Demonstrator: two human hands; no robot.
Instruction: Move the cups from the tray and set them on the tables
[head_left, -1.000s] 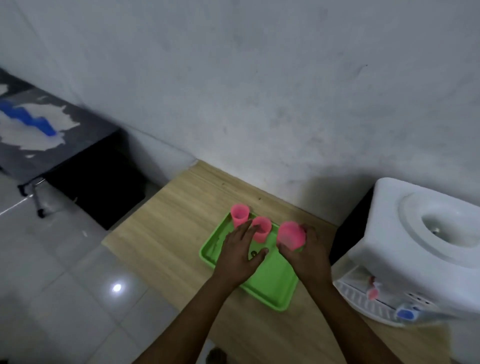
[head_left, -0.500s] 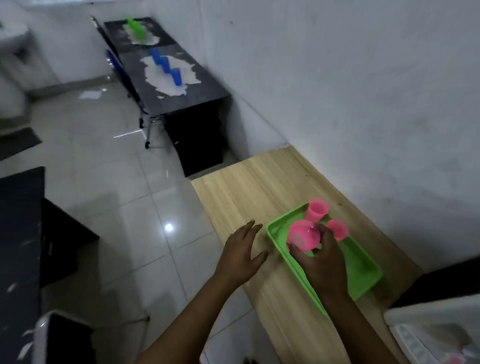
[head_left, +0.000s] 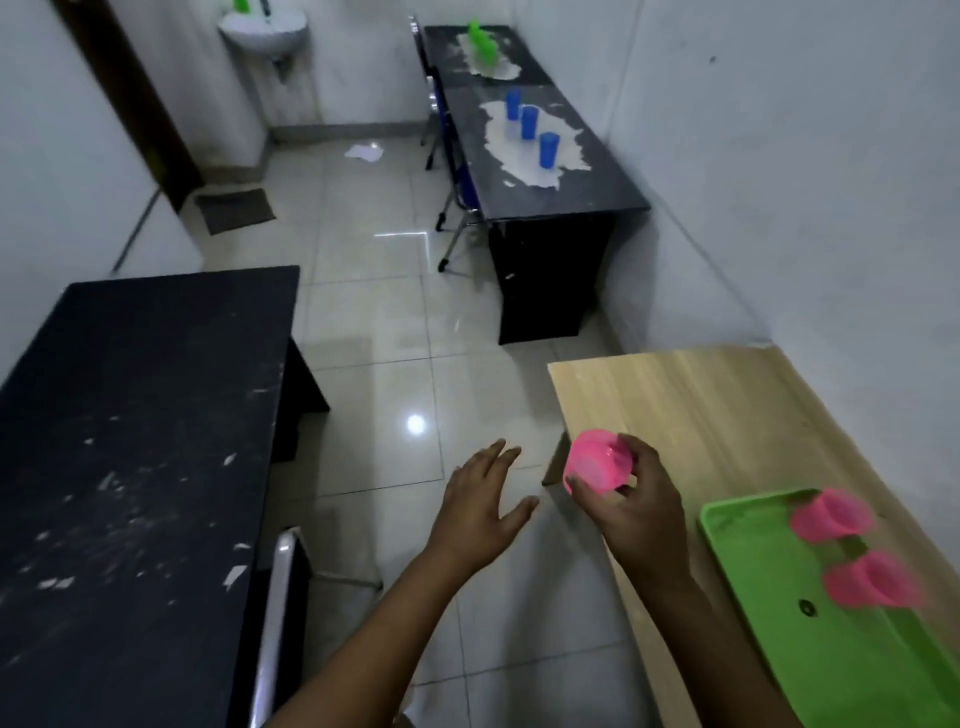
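Observation:
My right hand (head_left: 636, 512) grips a pink cup (head_left: 597, 466), held tilted in the air just off the near left corner of the wooden table (head_left: 701, 405). Two more pink cups (head_left: 831, 514) (head_left: 870, 581) stand on the green tray (head_left: 779, 613) at the right of that table. My left hand (head_left: 480, 512) hovers over the floor with fingers spread and holds nothing.
A long black table (head_left: 130, 441) stands at the left with a chair back (head_left: 278, 597) beside it. Farther back along the right wall, a dark table (head_left: 582, 182) carries three blue cups (head_left: 529, 124), and green cups (head_left: 480, 39) stand beyond. Tiled floor lies between the tables.
My right hand has lifted the pink cup off the tray and carried it left past the wooden table's corner. The view has turned left toward the room, and my left hand has left the tray.

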